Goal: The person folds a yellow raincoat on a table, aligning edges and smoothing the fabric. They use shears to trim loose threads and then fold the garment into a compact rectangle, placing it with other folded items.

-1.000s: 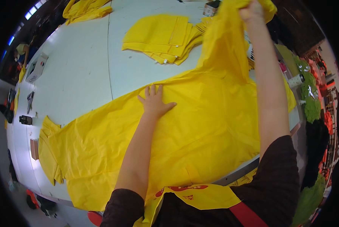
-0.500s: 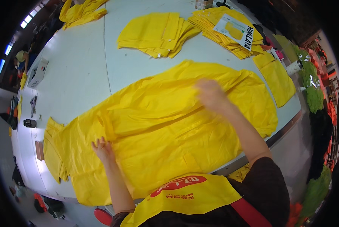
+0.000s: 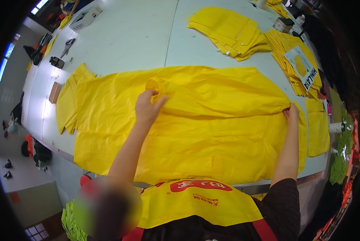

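Folding a sleeve point(image 3: 224, 94), seemingly, I have my left hand point(image 3: 147, 108), fingers apart, at the cuff point(image 3: 153, 84), my right hand point(image 3: 292, 114) pinching the yellow garment point(image 3: 200, 138); smoothing likely comes next.

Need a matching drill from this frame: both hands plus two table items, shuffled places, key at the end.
1. Left hand
2. Right hand
3. Brown box
4. White printed package

A. On a yellow cloth stack
B. At the right end of the yellow garment
C. By the sleeve cuff
D. Toward the table's left edge

Pairs: 1-C, 2-B, 3-D, 4-A
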`<state>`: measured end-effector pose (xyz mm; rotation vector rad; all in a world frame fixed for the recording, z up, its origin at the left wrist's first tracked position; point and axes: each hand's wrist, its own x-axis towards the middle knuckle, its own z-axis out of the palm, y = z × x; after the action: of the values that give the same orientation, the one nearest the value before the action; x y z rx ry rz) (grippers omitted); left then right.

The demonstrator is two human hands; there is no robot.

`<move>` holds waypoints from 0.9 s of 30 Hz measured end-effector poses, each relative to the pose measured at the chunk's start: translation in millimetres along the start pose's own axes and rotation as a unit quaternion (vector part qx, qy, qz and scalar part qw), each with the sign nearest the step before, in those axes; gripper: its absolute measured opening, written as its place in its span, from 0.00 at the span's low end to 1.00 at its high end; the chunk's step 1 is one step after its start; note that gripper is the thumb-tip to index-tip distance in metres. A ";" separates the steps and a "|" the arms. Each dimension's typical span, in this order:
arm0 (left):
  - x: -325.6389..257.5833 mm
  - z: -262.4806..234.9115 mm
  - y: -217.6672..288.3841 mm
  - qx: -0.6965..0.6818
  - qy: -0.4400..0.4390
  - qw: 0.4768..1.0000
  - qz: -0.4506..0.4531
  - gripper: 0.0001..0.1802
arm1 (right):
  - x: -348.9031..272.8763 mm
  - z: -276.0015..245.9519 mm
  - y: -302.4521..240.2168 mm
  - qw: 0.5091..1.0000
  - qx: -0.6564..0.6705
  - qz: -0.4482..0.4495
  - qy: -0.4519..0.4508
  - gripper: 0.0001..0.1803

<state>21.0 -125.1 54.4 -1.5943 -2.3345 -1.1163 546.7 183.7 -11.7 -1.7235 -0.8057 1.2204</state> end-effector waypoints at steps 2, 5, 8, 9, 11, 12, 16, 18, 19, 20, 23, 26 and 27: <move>-4.6 3.6 9.5 0.077 0.003 0.995 0.065 0.14 | 25.1 -8.9 18.4 0.986 0.165 0.030 -0.011 0.15; -4.6 9.9 -46.7 -0.099 0.027 0.986 -0.135 0.11 | 43.8 -16.7 30.7 0.952 0.302 0.031 -0.044 0.12; 32.2 -18.0 -38.9 -0.469 0.124 0.849 -0.210 0.11 | 77.9 -42.5 46.3 0.964 0.264 0.017 0.034 0.09; 37.3 -36.1 -20.5 -0.497 0.109 0.839 -0.191 0.10 | 71.7 -31.9 53.2 0.969 0.239 0.021 0.053 0.09; 21.9 -51.4 -48.0 -0.478 0.001 0.860 -0.180 0.05 | 51.4 -20.7 53.3 0.979 0.194 0.024 0.053 0.11; 1.6 -54.0 -80.7 -0.373 -0.119 0.901 -0.189 0.05 | 40.4 -19.5 49.0 0.983 0.177 0.020 0.034 0.12; -42.8 -80.8 -86.9 -0.314 -0.330 0.833 -0.314 0.16 | -61.0 7.8 -29.7 0.837 -0.536 -0.082 0.071 0.19; -31.9 -78.0 -82.1 -0.398 -0.236 0.809 -0.363 0.17 | -111.1 33.0 -36.3 0.790 -0.537 -0.279 0.097 0.22; -20.0 -73.8 -78.0 -0.441 -0.187 0.791 -0.382 0.18 | -111.7 40.2 -23.7 0.766 -0.481 -0.421 0.074 0.23; -3.1 -66.6 -69.8 -0.371 -0.209 0.816 -0.391 0.17 | -118.5 60.0 -8.1 0.769 -0.418 -0.484 0.013 0.24; 23.7 -34.8 -24.6 -0.310 -0.121 0.901 -0.280 0.13 | -176.1 141.4 -5.4 0.646 -0.380 -0.634 -0.192 0.27; 50.6 -25.6 -0.2 -0.335 0.031 0.938 -0.082 0.11 | -184.0 171.9 9.8 0.570 -0.515 -0.618 -0.168 0.37; 55.8 -25.2 -16.6 -0.250 0.036 0.966 -0.046 0.11 | -180.3 175.6 21.3 0.590 -0.546 -0.572 -0.162 0.40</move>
<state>-25.6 -100.9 90.0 -1.5478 -2.2128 -1.8682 324.0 67.3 13.0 -1.1117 -2.7179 -0.0587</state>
